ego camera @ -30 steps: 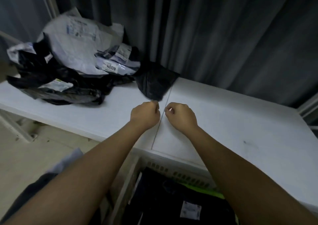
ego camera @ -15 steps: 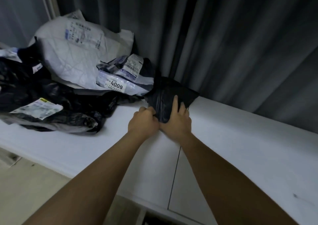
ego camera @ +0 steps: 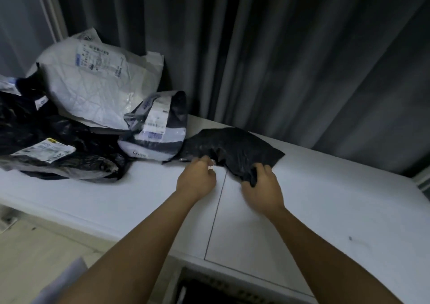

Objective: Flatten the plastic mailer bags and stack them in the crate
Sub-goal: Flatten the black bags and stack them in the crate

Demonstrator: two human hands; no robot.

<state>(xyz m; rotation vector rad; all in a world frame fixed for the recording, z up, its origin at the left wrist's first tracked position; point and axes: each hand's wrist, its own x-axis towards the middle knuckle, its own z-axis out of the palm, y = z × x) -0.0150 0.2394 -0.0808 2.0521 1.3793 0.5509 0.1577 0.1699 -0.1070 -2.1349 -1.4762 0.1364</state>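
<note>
The right hand (ego camera: 261,188) grasps the black mailer bag (ego camera: 232,149) — its fingers are curled round a bunched near corner of the plastic, thumb on the other side of the fold. The left hand (ego camera: 197,178) sits at the bag's near edge with fingers curled in; a fingertip seems to pinch the plastic there, but blur at the knuckles makes the grip hard to confirm. The bag lies crumpled on the white desk (ego camera: 325,210), toward its back edge, just right of the seam that runs across the top.

At the desk's left end, a pile of mailers (ego camera: 69,122) leans against the grey curtain (ego camera: 279,47): a large white one on top, a black-and-white one with a shipping label nearest the black bag, and dark ones below that run off the left edge of view. Label print is too blurred to read.

Below the desk's front edge only the rim of the crate (ego camera: 209,282) shows — its inside is dark and cut off by the bottom edge and both forearms.
</note>
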